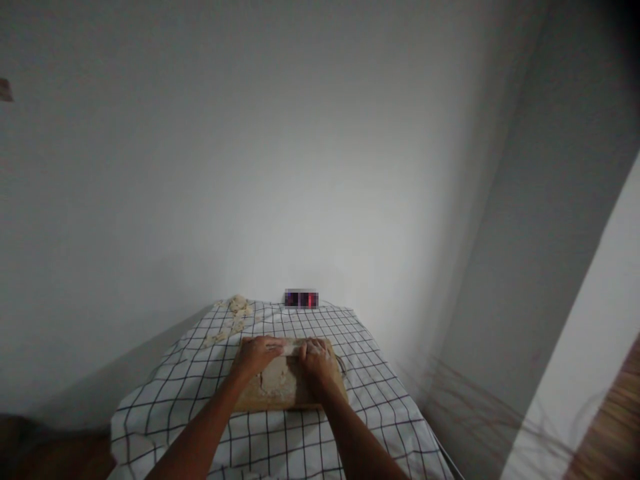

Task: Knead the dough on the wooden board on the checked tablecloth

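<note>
1. Both hands are down on the rolling pin (293, 348), and it lies crosswise along the far part of the wooden board (287, 400).
2. The left hand (257, 353) has its grip folded over the left end of the pin, fingers curled on top and pointing toward the middle.
3. The right hand (316, 360) has its grip wrapped over the right end; a short pale stretch of pin shows between the two hands.
4. Just on the near side of the pin sits the dough (276, 381), a pale flattened patch on the board, between the two wrists.
5. The board rests near the middle of the counter, its long sides running parallel to the counter's near edge.
6. Under it is a white cloth with a black grid (310, 447), covering the whole counter and hanging over the left edge.
7. Up toward the far left corner lie scattered dough scraps (234, 315), well apart from the board.
8. At the far edge, against the wall, stands a small dark object (301, 299); it is too blurred to tell what it is.
9. Both forearms come in from the near edge, angled toward each other.
</note>
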A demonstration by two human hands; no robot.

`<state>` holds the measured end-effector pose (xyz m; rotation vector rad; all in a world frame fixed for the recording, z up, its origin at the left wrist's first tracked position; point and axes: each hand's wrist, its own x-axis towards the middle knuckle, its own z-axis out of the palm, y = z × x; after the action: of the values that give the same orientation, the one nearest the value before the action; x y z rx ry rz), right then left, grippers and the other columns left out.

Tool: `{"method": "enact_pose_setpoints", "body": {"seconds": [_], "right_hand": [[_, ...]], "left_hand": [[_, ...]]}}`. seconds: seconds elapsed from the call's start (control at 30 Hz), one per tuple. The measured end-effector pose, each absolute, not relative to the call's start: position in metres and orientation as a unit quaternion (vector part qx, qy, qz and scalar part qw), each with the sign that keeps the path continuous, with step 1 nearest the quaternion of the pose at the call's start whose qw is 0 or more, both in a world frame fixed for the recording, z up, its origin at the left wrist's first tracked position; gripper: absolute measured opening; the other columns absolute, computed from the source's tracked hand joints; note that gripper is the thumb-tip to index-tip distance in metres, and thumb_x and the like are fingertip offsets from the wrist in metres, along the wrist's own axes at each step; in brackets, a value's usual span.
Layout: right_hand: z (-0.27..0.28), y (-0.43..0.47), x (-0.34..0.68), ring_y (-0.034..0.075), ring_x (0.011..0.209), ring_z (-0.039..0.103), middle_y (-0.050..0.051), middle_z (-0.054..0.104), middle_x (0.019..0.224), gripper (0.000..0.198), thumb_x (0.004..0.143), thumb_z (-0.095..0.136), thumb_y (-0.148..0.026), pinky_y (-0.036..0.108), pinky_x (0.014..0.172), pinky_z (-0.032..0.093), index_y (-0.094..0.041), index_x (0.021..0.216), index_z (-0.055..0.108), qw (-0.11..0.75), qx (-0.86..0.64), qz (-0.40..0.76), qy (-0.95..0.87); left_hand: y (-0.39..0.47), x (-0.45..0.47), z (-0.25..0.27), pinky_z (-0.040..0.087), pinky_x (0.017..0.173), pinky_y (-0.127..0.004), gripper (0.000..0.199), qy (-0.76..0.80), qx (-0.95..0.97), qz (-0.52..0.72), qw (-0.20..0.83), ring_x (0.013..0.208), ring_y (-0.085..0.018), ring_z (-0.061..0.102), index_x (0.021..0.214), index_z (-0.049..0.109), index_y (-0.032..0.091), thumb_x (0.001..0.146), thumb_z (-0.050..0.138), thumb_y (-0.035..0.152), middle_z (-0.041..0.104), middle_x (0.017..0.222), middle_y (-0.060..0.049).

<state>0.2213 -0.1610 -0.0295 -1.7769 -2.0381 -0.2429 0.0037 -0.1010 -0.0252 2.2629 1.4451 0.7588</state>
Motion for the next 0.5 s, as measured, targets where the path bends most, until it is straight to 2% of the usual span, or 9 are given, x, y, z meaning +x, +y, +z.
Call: {"method": "enact_pose_setpoints", "body": {"seconds": [0.17,0.4,0.5], "right_hand": [[-0.030,-0.158,0.220,0.029,0.131,0.066,0.013,0.078,0.135,0.038,0.113,0.043,-0.021,0.040,0.113,0.044,-0.020,0.121,0.080,0.212,-0.651,-0.078,-0.725],[-0.025,-0.164,0.219,0.030,0.128,0.065,0.013,0.078,0.133,0.039,0.114,0.042,-0.022,0.042,0.113,0.043,-0.022,0.122,0.080,0.196,-0.655,-0.082,-0.725],[-0.023,-0.165,0.218,0.031,0.129,0.065,0.012,0.078,0.135,0.039,0.115,0.042,-0.025,0.042,0.112,0.045,-0.023,0.122,0.080,0.200,-0.673,-0.071,-0.708]], "left_hand": [[-0.100,0.006,-0.025,0.055,0.111,-0.040,0.048,0.523,0.773,0.310,0.182,0.122,-0.034,0.078,0.113,0.089,0.031,0.089,0.062,0.063,0.087,0.122,-0.007],[-0.095,-0.011,-0.012,0.058,0.103,-0.041,0.063,0.471,0.756,0.307,0.335,0.118,-0.035,0.076,0.112,0.085,0.016,0.079,0.068,0.067,0.085,0.120,-0.012],[-0.097,-0.022,-0.004,0.058,0.101,-0.040,0.051,0.447,0.780,0.252,0.357,0.117,-0.034,0.075,0.100,0.084,0.017,0.072,0.075,0.059,0.083,0.123,-0.012]]}}
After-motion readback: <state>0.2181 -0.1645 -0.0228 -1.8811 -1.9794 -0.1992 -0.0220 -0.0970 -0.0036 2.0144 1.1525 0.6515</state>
